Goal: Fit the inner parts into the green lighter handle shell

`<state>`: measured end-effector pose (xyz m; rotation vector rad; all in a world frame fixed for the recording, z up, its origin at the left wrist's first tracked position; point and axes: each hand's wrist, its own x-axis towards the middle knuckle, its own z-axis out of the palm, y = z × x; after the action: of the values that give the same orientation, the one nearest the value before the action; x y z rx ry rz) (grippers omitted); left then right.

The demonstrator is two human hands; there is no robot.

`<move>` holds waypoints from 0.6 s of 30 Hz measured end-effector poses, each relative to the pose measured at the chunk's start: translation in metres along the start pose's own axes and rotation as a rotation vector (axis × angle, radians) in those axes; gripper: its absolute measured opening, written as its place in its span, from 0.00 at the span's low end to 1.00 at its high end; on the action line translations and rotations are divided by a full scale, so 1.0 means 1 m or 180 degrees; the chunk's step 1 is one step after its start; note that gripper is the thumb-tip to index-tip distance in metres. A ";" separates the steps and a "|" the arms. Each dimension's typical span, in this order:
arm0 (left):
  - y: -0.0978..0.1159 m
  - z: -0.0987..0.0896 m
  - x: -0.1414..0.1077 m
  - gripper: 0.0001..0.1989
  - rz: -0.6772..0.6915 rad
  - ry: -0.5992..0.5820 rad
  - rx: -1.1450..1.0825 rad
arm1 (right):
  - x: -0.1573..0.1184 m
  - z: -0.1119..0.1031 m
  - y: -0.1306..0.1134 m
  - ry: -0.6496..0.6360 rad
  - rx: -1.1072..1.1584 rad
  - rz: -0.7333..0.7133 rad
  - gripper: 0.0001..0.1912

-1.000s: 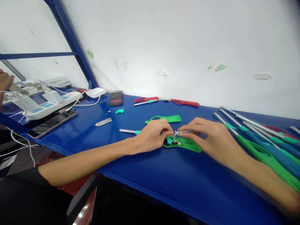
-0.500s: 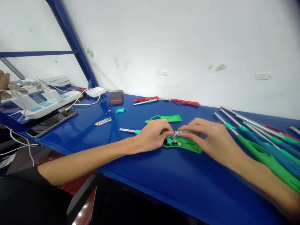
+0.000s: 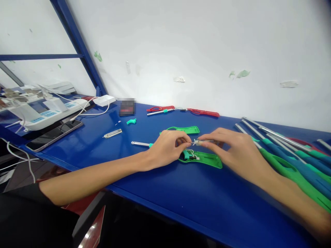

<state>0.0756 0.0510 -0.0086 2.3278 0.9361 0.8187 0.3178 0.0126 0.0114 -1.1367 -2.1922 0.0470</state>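
Note:
My left hand (image 3: 168, 148) pinches the end of a thin tube or wire; its exact kind is too small to tell. Facing it, my right hand (image 3: 238, 151) holds a small clear lighter fuel tank (image 3: 198, 142) by thumb and fingers, its valve end towards my left fingertips. Just below lies an open green lighter casing half (image 3: 209, 159) with a teal trigger (image 3: 185, 155) and thin white wires in it. A metal lighter barrel (image 3: 139, 143) sticks out left of my left hand. Behind the hands rests another green casing half (image 3: 190, 130).
Several long lighters (image 3: 284, 162) lie at the right. Red lighter parts (image 3: 203, 112) are near the wall. A clear tank (image 3: 113, 133), a loose teal trigger (image 3: 131, 121), a phone (image 3: 54, 136) and a power strip (image 3: 43, 115) are to the left.
The tank in my right hand has turned slightly and its valve end now almost meets my left fingertips. The view has shifted a little.

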 end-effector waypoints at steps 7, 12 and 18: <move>0.001 -0.001 -0.002 0.11 0.0036 0.0007 0.0033 | -0.001 0.004 0.002 -0.0020 0.0096 -0.0019 0.12; 0.000 0.001 -0.003 0.11 0.0084 -0.0015 0.0033 | -0.002 0.006 0.005 -0.0032 0.0136 -0.0031 0.12; -0.001 0.002 -0.002 0.11 0.0087 -0.0023 0.0027 | -0.002 0.006 0.004 -0.0036 0.0170 -0.0001 0.12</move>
<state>0.0752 0.0495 -0.0112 2.3540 0.9082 0.8184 0.3184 0.0149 0.0041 -1.1090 -2.1879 0.1116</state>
